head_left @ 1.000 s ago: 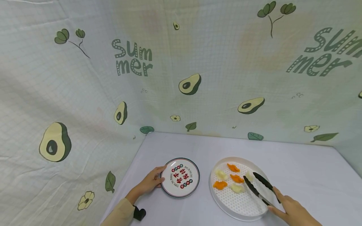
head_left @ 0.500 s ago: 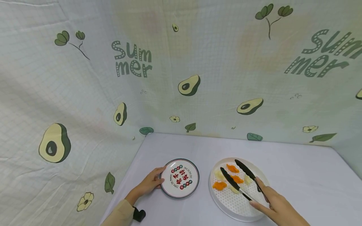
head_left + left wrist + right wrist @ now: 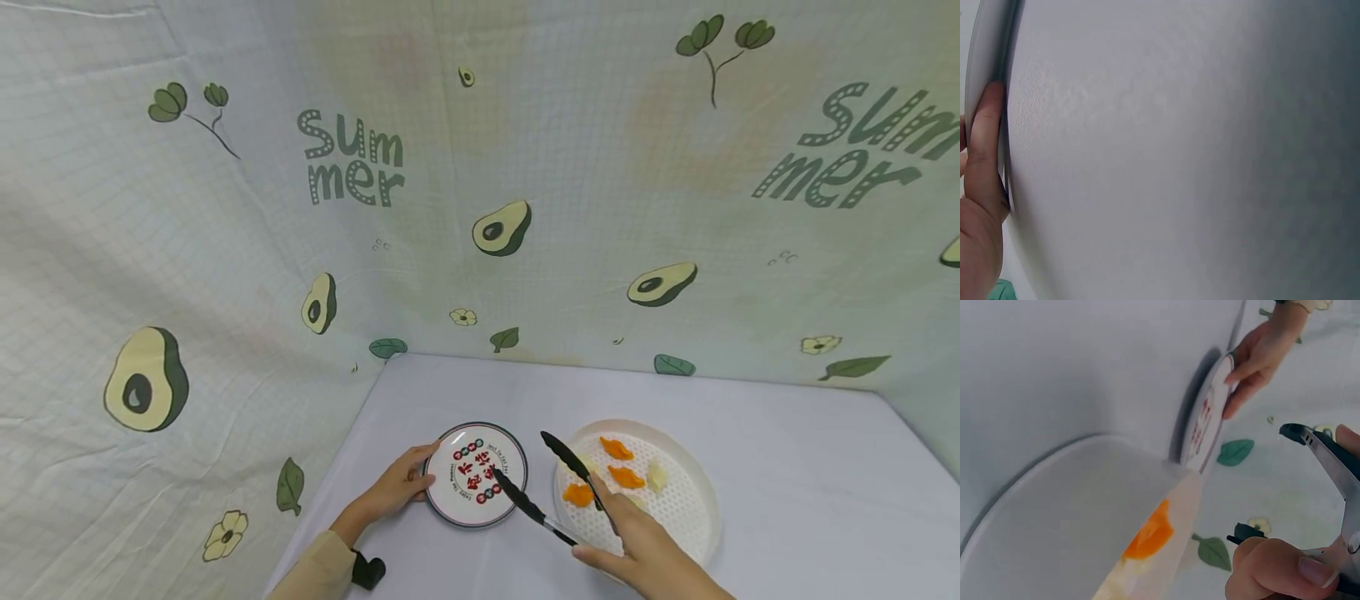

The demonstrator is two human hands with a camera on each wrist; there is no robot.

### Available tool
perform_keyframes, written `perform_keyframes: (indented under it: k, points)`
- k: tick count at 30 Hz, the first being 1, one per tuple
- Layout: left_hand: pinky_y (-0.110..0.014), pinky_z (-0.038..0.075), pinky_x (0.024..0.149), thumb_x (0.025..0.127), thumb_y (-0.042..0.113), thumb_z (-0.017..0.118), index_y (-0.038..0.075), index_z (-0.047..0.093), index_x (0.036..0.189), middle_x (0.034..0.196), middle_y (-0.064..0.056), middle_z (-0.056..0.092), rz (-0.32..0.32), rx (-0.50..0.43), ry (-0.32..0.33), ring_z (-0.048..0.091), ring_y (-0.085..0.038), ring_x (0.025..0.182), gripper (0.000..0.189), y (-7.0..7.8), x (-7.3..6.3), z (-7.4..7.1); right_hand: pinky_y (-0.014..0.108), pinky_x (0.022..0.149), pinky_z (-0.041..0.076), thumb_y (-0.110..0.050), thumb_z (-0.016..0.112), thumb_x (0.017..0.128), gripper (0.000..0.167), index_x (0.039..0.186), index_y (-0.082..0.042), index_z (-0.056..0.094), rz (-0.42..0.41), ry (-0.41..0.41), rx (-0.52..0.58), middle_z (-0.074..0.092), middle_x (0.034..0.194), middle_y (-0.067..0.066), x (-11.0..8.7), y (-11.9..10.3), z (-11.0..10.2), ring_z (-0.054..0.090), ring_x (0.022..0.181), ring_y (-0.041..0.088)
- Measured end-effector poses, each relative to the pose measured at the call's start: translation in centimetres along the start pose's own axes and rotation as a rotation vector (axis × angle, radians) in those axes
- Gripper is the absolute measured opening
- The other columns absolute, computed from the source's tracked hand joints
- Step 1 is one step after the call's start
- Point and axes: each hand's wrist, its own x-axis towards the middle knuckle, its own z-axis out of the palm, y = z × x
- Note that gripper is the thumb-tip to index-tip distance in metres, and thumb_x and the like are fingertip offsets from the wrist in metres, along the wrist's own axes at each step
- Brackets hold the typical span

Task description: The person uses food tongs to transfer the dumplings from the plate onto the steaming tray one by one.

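At the left rim of a small white plate (image 3: 459, 502) with red lettering, my left hand (image 3: 397, 483) pinches the edge. In the left wrist view, the fingers of that hand (image 3: 985, 162) lie along the rim. My right hand (image 3: 637, 542) grips black-and-silver tongs (image 3: 551, 525). The tongs' arms are spread, with nothing between their tips. One tip is above the small plate, the other between it and a round white tray (image 3: 693, 533). On the tray lie dumpling-shaped orange pieces (image 3: 626, 477) and pale pieces (image 3: 656, 475), some partly hidden by the tongs and hand.
A white cloth covers the table (image 3: 810, 475). Behind and to the left hangs a curtain (image 3: 570, 150) printed with avocados and leaves. A black heart-shaped object (image 3: 369, 570) is beside my left wrist.
My right hand has carried the spread tongs leftward across the tray until one tip is above the small plate. My left hand stays on the plate's rim.
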Motion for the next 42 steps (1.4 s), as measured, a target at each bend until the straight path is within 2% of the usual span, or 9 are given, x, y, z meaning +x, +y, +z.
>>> perform_keyframes:
  k: [5,11,18,24,29,34,42]
  points:
    - [-0.024,0.052,0.061,0.098,0.012,0.063,0.006,0.039,0.153,0.145,-0.02,0.042,0.007,-0.015,-0.004,0.046,-0.011,0.067,0.06,-0.2,-0.1,0.0,0.066,0.1,0.038,-0.054,0.074,0.085,0.101,0.154,0.003,0.028,0.024,-0.041,0.095,0.043,0.147,0.027,1.3,-1.3,1.9,0.045,0.129,0.045]
    - [-0.023,0.052,0.061,0.099,0.013,0.063,0.007,0.039,0.153,0.145,-0.02,0.042,0.021,-0.004,-0.003,0.046,-0.011,0.067,0.06,-0.2,0.0,-0.1,0.065,0.102,0.036,-0.055,0.072,0.086,0.103,0.152,0.01,0.026,0.038,-0.102,0.146,0.036,0.148,0.035,3.0,-2.7,4.0,0.044,0.13,0.048]
    - [-0.023,0.052,0.061,0.099,0.013,0.063,0.005,0.038,0.153,0.144,-0.022,0.042,0.031,-0.022,-0.018,0.048,-0.01,0.066,0.06,-0.4,0.0,-0.3,0.07,0.102,0.031,-0.057,0.067,0.089,0.103,0.154,0.008,0.021,0.129,-0.138,0.173,0.029,0.143,0.047,4.3,-4.1,6.0,0.036,0.131,0.058]
    - [-0.024,0.053,0.061,0.099,0.012,0.062,0.003,0.037,0.153,0.142,-0.024,0.042,0.049,-0.037,-0.027,0.048,-0.009,0.065,0.06,-0.5,0.0,-0.3,0.067,0.099,0.037,-0.058,0.066,0.089,0.103,0.154,0.009,0.02,0.122,-0.093,0.117,0.036,0.136,0.047,5.1,-4.2,7.7,0.044,0.126,0.055]
    - [-0.023,0.052,0.06,0.099,0.01,0.062,0.005,0.037,0.154,0.143,-0.022,0.042,0.024,-0.042,-0.022,0.047,-0.008,0.065,0.06,-0.4,0.1,-0.3,0.065,0.096,0.042,-0.053,0.069,0.089,0.103,0.153,0.012,0.02,0.122,-0.049,0.117,0.043,0.13,0.042,5.7,-3.7,9.1,0.05,0.119,0.051]
    - [-0.023,0.051,0.06,0.099,0.011,0.062,0.005,0.037,0.154,0.144,-0.022,0.042,0.019,-0.049,-0.023,0.049,-0.009,0.065,0.06,-0.3,0.1,-0.2,0.063,0.093,0.045,-0.044,0.073,0.089,0.101,0.151,0.015,0.018,0.127,-0.037,0.144,0.044,0.125,0.041,6.1,-3.3,10.2,0.054,0.109,0.047]
    - [-0.022,0.05,0.058,0.099,0.011,0.062,0.005,0.037,0.154,0.143,-0.022,0.042,0.026,-0.043,-0.024,0.048,-0.008,0.063,0.06,-0.2,0.0,-0.3,0.059,0.09,0.048,-0.045,0.071,0.09,0.101,0.152,0.014,0.018,0.123,-0.021,0.106,0.044,0.124,0.039,6.4,-2.6,11.2,0.058,0.102,0.041]
